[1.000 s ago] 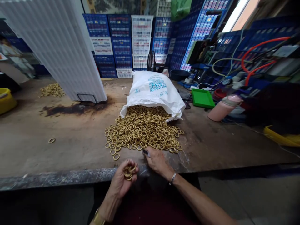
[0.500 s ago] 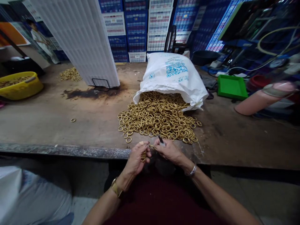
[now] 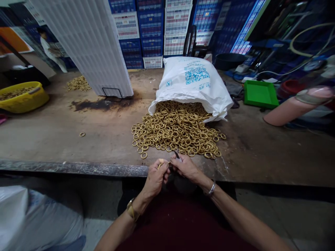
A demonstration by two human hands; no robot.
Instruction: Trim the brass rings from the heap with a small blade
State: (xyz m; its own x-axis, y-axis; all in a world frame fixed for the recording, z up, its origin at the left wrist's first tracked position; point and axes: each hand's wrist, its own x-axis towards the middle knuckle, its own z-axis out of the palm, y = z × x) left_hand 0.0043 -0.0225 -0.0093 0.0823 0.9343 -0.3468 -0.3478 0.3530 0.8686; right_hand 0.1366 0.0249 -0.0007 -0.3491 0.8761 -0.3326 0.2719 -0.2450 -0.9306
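Observation:
My left hand (image 3: 157, 176) is closed round gold-coloured rings (image 3: 159, 166), most of them hidden by the fingers. My right hand (image 3: 187, 168) is closed on a small knife (image 3: 177, 155), its dark blade pointing up and away from me. The fingertips of both hands almost meet at the table's front edge, and whether a ring lies between them I cannot make out. Just beyond the hands spreads a heap of gold-coloured rings (image 3: 178, 134), spilling from the mouth of a white woven sack (image 3: 193, 80) that lies on its side.
A single ring (image 3: 82, 134) lies on the wooden table (image 3: 104, 146). A yellow basin (image 3: 31, 99) of rings and a tall white corrugated panel (image 3: 104, 62) stand left. A green tray (image 3: 261, 94) and a pink cylinder (image 3: 290, 109) are right. A person (image 3: 51, 50) stands far left.
My left hand has turned, so its fingers now cover most of the rings that showed before. The knife in my right hand has shifted slightly left, its blade tilting more to the left.

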